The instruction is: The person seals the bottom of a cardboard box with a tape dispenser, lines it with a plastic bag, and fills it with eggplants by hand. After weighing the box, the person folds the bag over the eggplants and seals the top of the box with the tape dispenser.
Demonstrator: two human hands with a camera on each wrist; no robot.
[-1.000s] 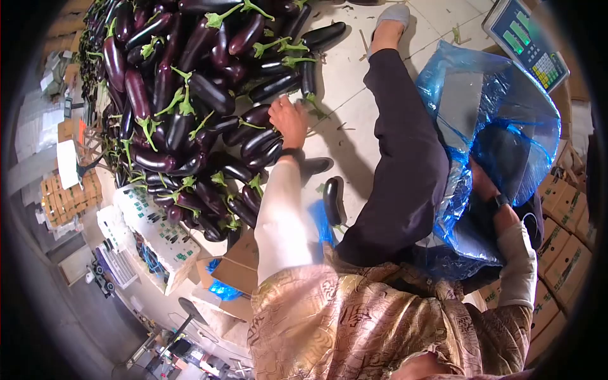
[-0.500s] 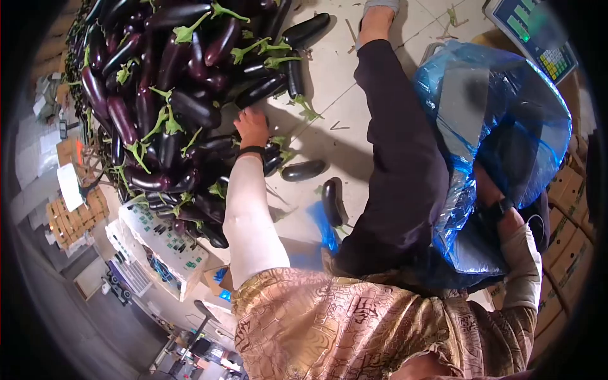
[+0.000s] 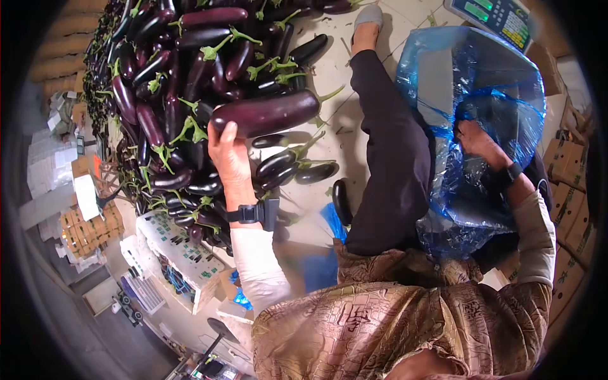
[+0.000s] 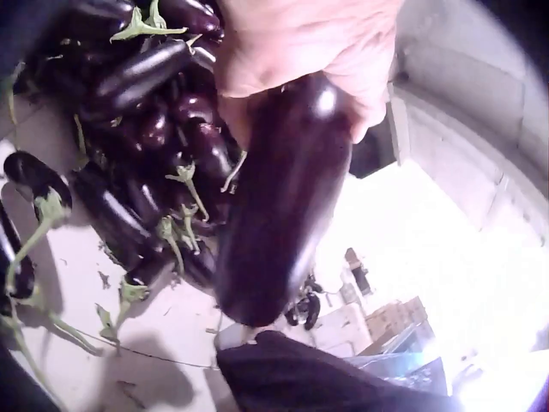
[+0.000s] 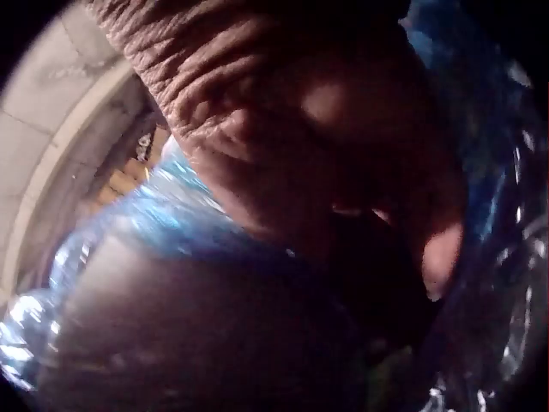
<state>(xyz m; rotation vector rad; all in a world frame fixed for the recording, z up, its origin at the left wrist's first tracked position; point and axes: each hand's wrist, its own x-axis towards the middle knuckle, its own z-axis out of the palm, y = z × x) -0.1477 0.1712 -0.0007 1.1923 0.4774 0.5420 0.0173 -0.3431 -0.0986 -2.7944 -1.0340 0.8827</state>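
Your left hand grips a long, glossy, dark purple eggplant near its blunt end, fingers and thumb wrapped round the smooth skin; it is lifted clear above the heap, lying almost level, its green stem pointing toward your dark trouser leg. In the left wrist view the same eggplant fills the middle, its skin shining with one bright highlight, and your palm hides its upper end. Your right hand is sunk in the mouth of a crinkled, translucent blue plastic bag; its fingers look curled against the film, yet you cannot tell from the head view whether they pinch it, and the right wrist view is dark and blurred, showing only creased skin against blue sheen. Below the lifted eggplant lies the big pile of purple eggplants with green calyxes on the pale tiled floor, a few loose ones beside your knee. A digital weighing scale is cut off at the top edge.
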